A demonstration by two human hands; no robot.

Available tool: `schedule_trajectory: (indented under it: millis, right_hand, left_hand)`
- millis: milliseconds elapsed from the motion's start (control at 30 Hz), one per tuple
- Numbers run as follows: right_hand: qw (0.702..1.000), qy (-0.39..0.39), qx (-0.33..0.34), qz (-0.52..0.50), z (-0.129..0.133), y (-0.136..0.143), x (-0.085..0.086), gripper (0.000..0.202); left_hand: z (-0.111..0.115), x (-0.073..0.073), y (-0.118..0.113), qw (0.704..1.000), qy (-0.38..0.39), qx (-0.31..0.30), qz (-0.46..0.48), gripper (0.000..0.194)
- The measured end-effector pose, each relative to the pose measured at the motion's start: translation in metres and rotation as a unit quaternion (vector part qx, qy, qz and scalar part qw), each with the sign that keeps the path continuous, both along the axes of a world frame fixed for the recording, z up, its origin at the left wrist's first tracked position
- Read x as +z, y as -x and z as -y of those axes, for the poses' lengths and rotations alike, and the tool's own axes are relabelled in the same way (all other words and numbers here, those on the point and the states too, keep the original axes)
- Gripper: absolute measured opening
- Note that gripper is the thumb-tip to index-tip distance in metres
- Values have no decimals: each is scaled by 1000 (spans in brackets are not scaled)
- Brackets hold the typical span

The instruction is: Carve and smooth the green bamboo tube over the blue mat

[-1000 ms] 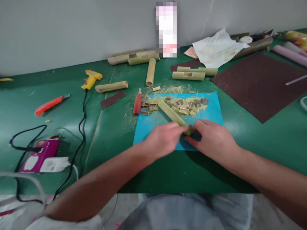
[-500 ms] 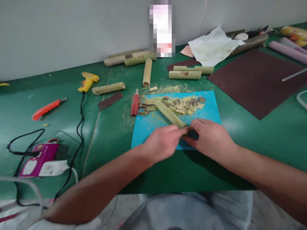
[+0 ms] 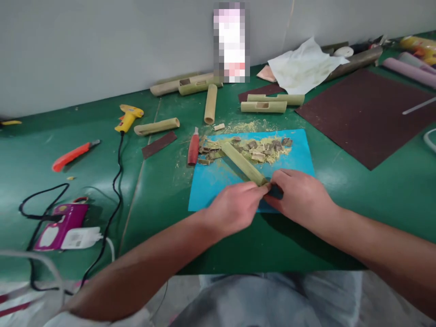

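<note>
Bamboo tube (image 3: 243, 163), near end clamped in both hands (image 3: 236, 206), slants clear of side edges on the blue sheet (image 3: 209, 186).

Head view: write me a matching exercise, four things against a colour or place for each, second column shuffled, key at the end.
Things
1. glue gun
2. slanting bamboo piece
3. large square sheet
4. red-handled tool

Colour or place
A. beside the left edge of the blue sheet
B. dark brown
C. yellow, with a black cord
D. near end at the left hand and right hand

Pairs: 1-C, 2-D, 3-B, 4-A
</note>
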State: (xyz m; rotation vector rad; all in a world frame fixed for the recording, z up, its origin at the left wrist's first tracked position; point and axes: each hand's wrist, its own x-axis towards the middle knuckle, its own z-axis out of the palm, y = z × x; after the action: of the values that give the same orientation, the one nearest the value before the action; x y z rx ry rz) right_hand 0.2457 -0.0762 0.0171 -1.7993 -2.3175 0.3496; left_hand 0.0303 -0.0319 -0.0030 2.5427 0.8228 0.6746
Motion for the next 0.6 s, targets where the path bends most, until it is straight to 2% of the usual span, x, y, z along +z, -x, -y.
schedule_trajectory:
  millis: [33, 133, 167, 300, 400, 433, 533, 567, 600]
  right_hand:
    - [1000, -1, -2, -1, 0, 0, 0, 25]
    - [1000, -5, -8, -1, 0, 0, 0, 29]
    - [1000, -8, -5, -2, 1, 0, 0, 28]
    - [1000, -11, 2, -6, 1, -1, -2, 29]
    - [1000, -9, -4, -8, 1, -1, -3, 29]
    - [1000, -11, -2, -7, 1, -1, -3, 28]
    - [1000, -16, 7, -3, 1, -1, -2, 26]
    - [1000, -14, 6, -3, 1, -1, -1, 26]
    - [1000, -10, 3, -2, 1, -1, -1, 26]
  left_hand:
    - [-1, 0, 1, 1000, -14, -2, 7, 34]
    - [-6, 0, 4, 995, -40, 80, 32, 31]
    - [-7, 1, 5, 996, -37, 81, 29, 31]
    - [-7, 1, 7, 999, -27, 17, 4, 35]
    - [-7, 1, 8, 995, -48, 86, 19, 32]
    - [-6, 0, 7, 995, -46, 91, 19, 32]
    - [-2, 0, 6, 999, -28, 15, 0, 35]
    - [-1, 1, 5, 999, -36, 13, 6, 34]
    - [-2, 1, 5, 998, -43, 36, 14, 33]
